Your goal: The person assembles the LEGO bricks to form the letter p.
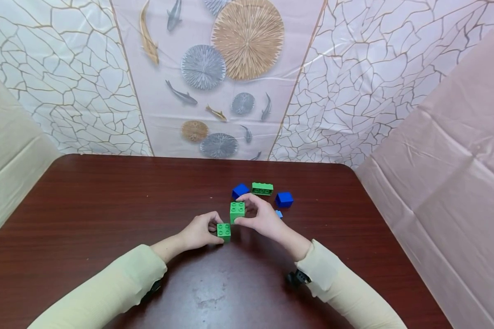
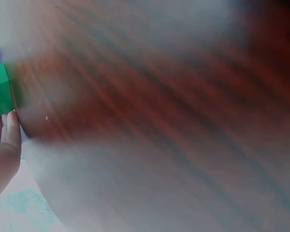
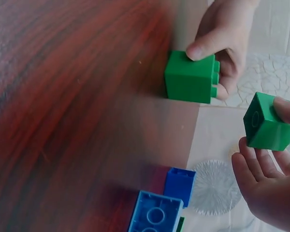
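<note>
Between thumb and fingers, my left hand [image 1: 198, 231] holds a square green toy brick [image 1: 223, 232], its studs facing up in the head view. Whether that brick touches the table, I cannot tell. My right hand [image 1: 263, 217] pinches a second green brick [image 1: 237, 211] just beyond and to the right of the first, apart from it. In the right wrist view the right hand [image 3: 268, 186] has its brick [image 3: 268, 123] raised, with an open underside partly showing. There the left hand [image 3: 224, 43] presses its thumb on the other green brick [image 3: 189, 77].
Beyond the right hand lie a blue brick [image 1: 240, 190], a long green brick [image 1: 262, 188] on its side and another blue brick [image 1: 284, 199]. A small light blue piece [image 1: 279, 214] shows beside the right wrist. The brown table [image 1: 107, 205] ends at a patterned curtain [image 1: 218, 105].
</note>
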Demonstrator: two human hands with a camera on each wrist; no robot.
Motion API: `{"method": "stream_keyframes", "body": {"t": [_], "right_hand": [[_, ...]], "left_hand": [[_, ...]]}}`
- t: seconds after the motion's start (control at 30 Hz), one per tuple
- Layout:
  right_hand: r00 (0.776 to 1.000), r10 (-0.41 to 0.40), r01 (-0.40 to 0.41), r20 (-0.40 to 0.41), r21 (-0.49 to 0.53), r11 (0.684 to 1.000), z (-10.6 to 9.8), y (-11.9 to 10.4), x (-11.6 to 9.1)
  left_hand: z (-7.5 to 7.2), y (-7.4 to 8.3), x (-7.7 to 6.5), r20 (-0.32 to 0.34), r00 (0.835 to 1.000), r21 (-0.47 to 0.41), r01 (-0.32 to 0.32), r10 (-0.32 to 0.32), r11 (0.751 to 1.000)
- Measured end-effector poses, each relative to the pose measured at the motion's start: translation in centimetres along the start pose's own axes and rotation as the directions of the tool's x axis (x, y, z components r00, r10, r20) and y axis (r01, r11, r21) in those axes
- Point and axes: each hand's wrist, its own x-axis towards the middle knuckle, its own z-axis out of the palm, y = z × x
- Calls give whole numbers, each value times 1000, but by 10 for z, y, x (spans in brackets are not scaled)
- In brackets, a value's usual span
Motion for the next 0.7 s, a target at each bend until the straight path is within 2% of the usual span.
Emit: {"method": "stream_keyframes", "body": {"t": [0.2,0.43,0.7], "right_hand": [[999,-4,5,54,-11,1000,8,2,1],[998,1,3,62,-59,998,17,5,3],[997,-10,15,81,-66,998,23,9,5]], "left_hand": [[-1,-1,1,4,1000,11,-24,24,1000],[0,-3,2,1,999,29,-32,32,999],[0,-3,1,-2,999,6,-44,44,999]]}}
